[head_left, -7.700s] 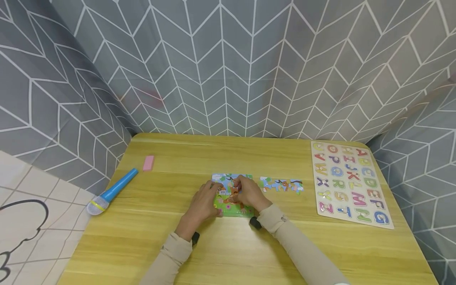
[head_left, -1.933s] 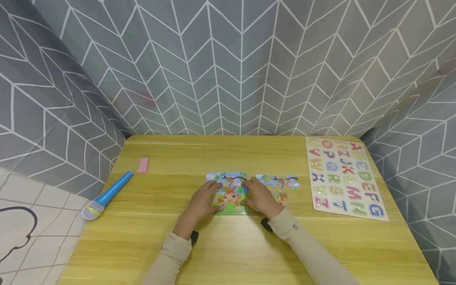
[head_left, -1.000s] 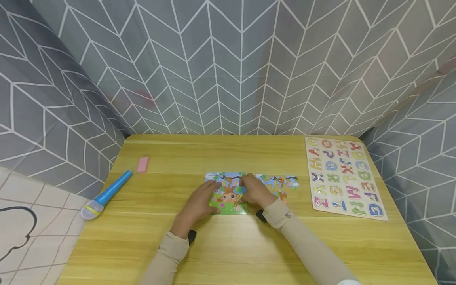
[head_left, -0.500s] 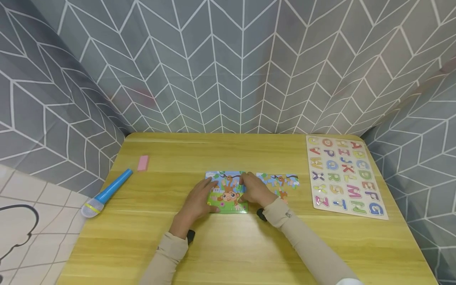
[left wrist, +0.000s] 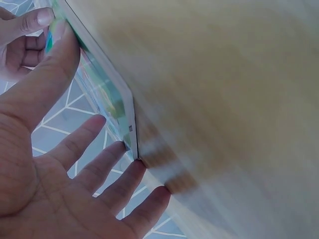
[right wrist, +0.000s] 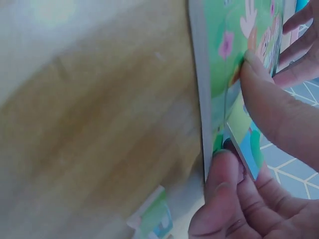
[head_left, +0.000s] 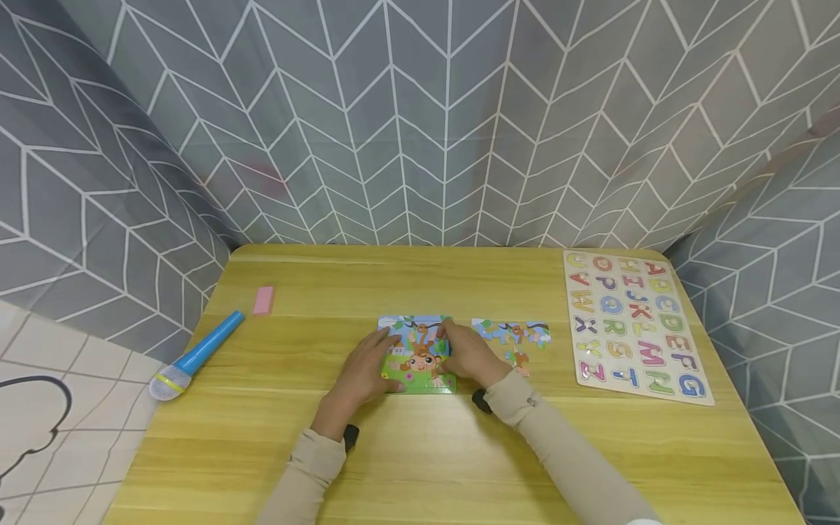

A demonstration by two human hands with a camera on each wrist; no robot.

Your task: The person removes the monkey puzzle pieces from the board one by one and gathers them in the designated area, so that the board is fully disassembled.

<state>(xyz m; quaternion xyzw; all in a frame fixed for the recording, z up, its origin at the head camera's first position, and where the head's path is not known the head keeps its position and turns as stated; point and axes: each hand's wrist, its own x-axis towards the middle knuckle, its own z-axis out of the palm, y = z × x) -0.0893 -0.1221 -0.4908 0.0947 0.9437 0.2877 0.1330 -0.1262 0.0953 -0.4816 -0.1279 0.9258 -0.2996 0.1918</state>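
A jigsaw puzzle (head_left: 420,362) with a cartoon monkey lies in its shallow tray at the middle of the table. My left hand (head_left: 363,370) is at its left side, thumb resting on the near edge; in the left wrist view, the other fingers (left wrist: 122,191) are straight and spread beside the tray's corner. At the puzzle's right edge, my right hand (head_left: 471,355) pinches a puzzle piece. The right wrist view shows this puzzle piece (right wrist: 249,149) tilted up from the tray, fingertips under its edge and the thumb (right wrist: 276,107) over the picture.
Right of the tray lie a joined strip of pieces (head_left: 515,332) and a smaller monkey piece group (head_left: 518,361). An alphabet board (head_left: 636,328) stands farther right. A blue toy microphone (head_left: 197,357) and a pink block (head_left: 264,300) lie at the left.
Since the oldest frame, my right hand has moved from the middle of the puzzle to its right edge. Over the last second it has shifted slightly left; my left hand has stayed nearly still.
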